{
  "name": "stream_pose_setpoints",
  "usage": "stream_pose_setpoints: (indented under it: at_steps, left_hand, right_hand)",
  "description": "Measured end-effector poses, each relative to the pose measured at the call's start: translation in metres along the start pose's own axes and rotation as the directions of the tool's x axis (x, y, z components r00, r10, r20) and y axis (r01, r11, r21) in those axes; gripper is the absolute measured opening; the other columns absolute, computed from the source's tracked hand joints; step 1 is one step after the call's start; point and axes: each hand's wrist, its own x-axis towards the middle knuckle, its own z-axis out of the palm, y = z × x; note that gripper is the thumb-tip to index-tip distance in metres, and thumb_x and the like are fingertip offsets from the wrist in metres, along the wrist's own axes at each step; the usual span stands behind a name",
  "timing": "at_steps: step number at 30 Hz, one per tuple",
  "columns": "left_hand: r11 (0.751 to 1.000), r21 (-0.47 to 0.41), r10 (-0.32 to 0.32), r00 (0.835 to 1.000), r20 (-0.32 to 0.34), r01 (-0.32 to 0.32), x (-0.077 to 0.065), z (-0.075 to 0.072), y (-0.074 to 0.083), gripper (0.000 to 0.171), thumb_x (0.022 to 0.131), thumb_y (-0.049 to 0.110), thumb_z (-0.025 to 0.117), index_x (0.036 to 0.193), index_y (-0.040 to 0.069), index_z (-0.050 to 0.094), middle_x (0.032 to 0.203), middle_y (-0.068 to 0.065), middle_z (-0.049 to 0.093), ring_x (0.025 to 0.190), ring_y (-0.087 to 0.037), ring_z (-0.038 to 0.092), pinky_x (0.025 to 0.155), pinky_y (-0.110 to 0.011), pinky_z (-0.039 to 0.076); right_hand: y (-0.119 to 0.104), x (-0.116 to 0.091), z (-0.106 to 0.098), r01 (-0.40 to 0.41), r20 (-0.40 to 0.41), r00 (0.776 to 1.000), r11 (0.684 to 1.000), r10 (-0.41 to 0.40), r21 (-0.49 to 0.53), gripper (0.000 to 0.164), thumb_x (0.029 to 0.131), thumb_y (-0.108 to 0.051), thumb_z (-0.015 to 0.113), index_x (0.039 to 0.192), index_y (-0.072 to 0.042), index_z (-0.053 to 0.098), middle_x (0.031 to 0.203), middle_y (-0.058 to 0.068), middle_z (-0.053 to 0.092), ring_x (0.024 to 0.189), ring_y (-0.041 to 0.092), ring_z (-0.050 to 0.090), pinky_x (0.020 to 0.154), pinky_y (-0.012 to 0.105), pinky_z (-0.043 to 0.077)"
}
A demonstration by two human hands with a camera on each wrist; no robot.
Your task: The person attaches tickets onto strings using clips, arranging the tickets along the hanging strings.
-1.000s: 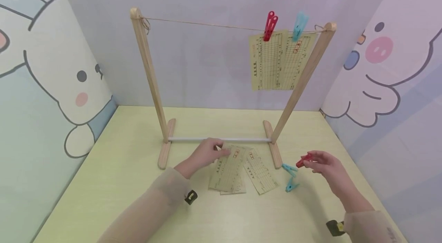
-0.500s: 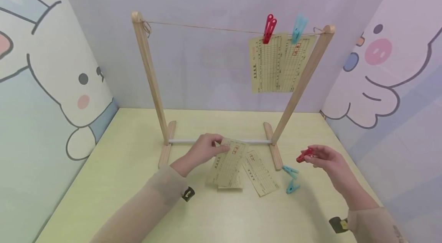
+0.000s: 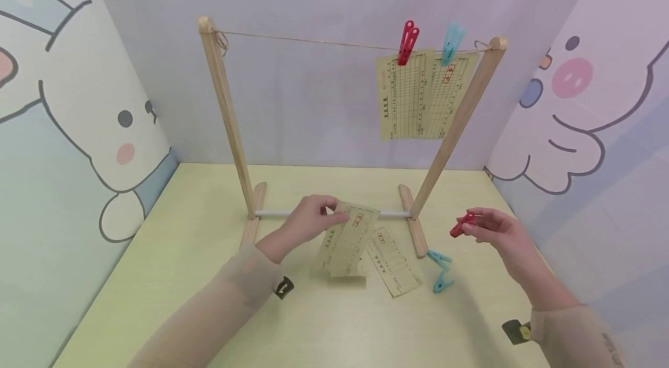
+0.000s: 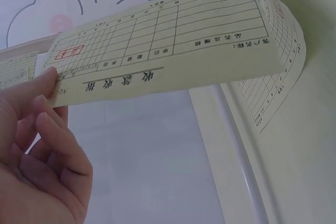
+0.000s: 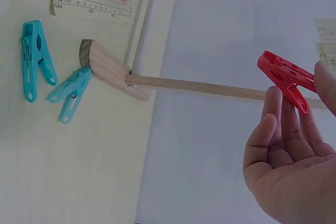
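My left hand (image 3: 309, 220) pinches a yellowish printed receipt slip (image 3: 355, 243) by its top corner, raised above the table. The left wrist view shows the slip (image 4: 157, 40) stretching away from the thumb and fingertips, with a second, curved slip (image 4: 281, 61) behind its far end. Whether that one is also held, I cannot tell. In my right hand (image 3: 502, 237) a red clothespin (image 3: 462, 226) is held between thumb and fingers; in the right wrist view the clothespin (image 5: 283, 74) points away from the hand. Another slip (image 3: 394, 263) lies flat on the table.
Two light-blue clothespins (image 3: 442, 282) lie by the right foot of a wooden stand (image 3: 225, 118). Its string (image 3: 308, 40) carries two overlapping slips (image 3: 405, 98), clipped by a red clothespin (image 3: 407, 43) and a light-blue one (image 3: 452, 44). Printed walls enclose the table (image 3: 313, 327).
The left hand has lifted the receipt slip upward off the pile. My right hand has risen slightly, still holding the red clothespin.
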Motion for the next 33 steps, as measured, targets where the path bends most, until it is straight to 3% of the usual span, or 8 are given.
stream_pose_setpoints:
  at_steps: [9, 17, 22, 33]
  left_hand:
    - [1.0, 0.003, 0.013, 1.0, -0.015, -0.013, 0.002, -0.012, 0.011, 0.013, 0.085, 0.031, 0.067, 0.093, 0.02, 0.07, 0.085, 0.006, 0.062, 0.056, -0.013, 0.044, 0.047, -0.024, 0.037]
    - [0.999, 0.033, 0.011, 0.999, -0.032, -0.01, 0.004, -0.023, 0.02, 0.013, 0.086, 0.033, 0.066, 0.088, 0.021, 0.069, 0.078, 0.003, 0.061, 0.055, -0.013, 0.042, 0.046, -0.023, 0.035]
    - [0.999, 0.024, 0.03, 0.999, -0.033, -0.029, 0.006, -0.03, 0.025, 0.013, 0.086, 0.032, 0.065, 0.09, 0.021, 0.069, 0.08, 0.002, 0.062, 0.054, -0.014, 0.042, 0.045, -0.023, 0.034]
    - [0.998, 0.03, 0.064, 0.996, -0.063, -0.062, 0.009, -0.037, 0.037, 0.012, 0.086, 0.032, 0.066, 0.092, 0.022, 0.07, 0.086, 0.007, 0.063, 0.056, -0.015, 0.041, 0.046, -0.023, 0.033]
  right_hand:
    - [-0.018, 0.003, 0.003, 0.008, -0.001, 1.0, 1.0, -0.008, -0.003, 0.022, 0.089, -0.011, 0.063, 0.108, -0.022, 0.061, 0.09, -0.014, 0.067, 0.081, 0.002, 0.062, 0.068, 0.017, 0.048]
    - [-0.035, 0.005, 0.001, 0.046, 0.005, 0.999, 0.998, -0.046, 0.05, 0.021, 0.088, -0.009, 0.063, 0.108, -0.016, 0.06, 0.091, -0.012, 0.068, 0.081, 0.002, 0.063, 0.067, 0.016, 0.049]
    - [-0.049, 0.007, 0.001, 0.048, 0.002, 0.999, 0.999, -0.048, 0.018, 0.022, 0.088, -0.01, 0.064, 0.109, -0.014, 0.059, 0.092, -0.011, 0.068, 0.081, 0.003, 0.063, 0.068, 0.016, 0.049]
    - [-0.072, 0.012, -0.004, 0.121, 0.034, 0.992, 0.99, -0.124, 0.072, 0.027, 0.086, -0.001, 0.063, 0.111, -0.011, 0.059, 0.097, -0.007, 0.07, 0.083, 0.006, 0.065, 0.07, 0.014, 0.05]
